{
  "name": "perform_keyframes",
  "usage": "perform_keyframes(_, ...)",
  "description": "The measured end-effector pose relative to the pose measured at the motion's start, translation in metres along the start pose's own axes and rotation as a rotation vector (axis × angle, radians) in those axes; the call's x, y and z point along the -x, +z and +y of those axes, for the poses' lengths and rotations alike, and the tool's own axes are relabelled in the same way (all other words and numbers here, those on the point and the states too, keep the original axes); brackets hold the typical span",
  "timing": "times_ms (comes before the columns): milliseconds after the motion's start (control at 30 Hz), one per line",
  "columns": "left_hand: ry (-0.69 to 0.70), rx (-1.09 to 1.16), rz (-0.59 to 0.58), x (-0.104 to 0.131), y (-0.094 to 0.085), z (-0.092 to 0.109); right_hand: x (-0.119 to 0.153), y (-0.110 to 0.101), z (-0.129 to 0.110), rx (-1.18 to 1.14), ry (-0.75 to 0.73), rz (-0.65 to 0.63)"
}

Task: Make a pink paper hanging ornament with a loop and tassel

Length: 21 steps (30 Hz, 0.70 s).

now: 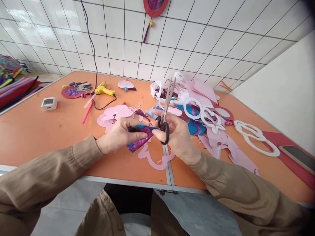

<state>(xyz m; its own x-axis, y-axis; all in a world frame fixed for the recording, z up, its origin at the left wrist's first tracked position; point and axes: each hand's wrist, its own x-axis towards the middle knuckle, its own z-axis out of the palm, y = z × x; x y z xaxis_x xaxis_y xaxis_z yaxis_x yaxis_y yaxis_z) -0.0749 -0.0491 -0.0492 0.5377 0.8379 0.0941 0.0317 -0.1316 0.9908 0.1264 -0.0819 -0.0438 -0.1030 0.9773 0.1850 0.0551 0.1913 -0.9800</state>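
My left hand [120,133] pinches a folded piece of purple and blue patterned fabric [140,141] between thumb and fingers, above the front middle of the table. Close beside it, my right hand [180,137] is closed around the black handles of a pair of scissors [168,98]. Their blades point up and away from me, and the right fingertips meet the fabric's edge. Below the hands lies a pink cut-out outline [157,164]. Behind my left hand rests a pink cloud-shaped piece [118,113], and a purple tassel [142,114] is near the fabric.
A yellow glue gun [104,89] with a cord and a small white box [49,103] are on the left. At the right lie white ring shapes [261,144], pink scraps [228,147] and a phone [299,155]. A plastic bag [158,88] sits at the back.
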Motion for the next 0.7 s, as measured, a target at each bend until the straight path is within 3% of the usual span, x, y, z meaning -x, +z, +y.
perform_keyframes(233, -0.085, 0.104, -0.051, 0.0001, 0.0015, 0.0012, -0.0004, 0.0009, -0.0011, 0.014, -0.019, 0.035)
perform_keyframes(533, -0.107, 0.055, 0.029, 0.0016, 0.0048, 0.0011, 0.0004, 0.0038, 0.0028, -0.013, -0.019, 0.036)
perform_keyframes(700, -0.070, 0.038, 0.086, 0.0006, 0.0001, 0.0068, -0.0033, -0.0049, 0.0004, 0.028, -0.005, -0.048)
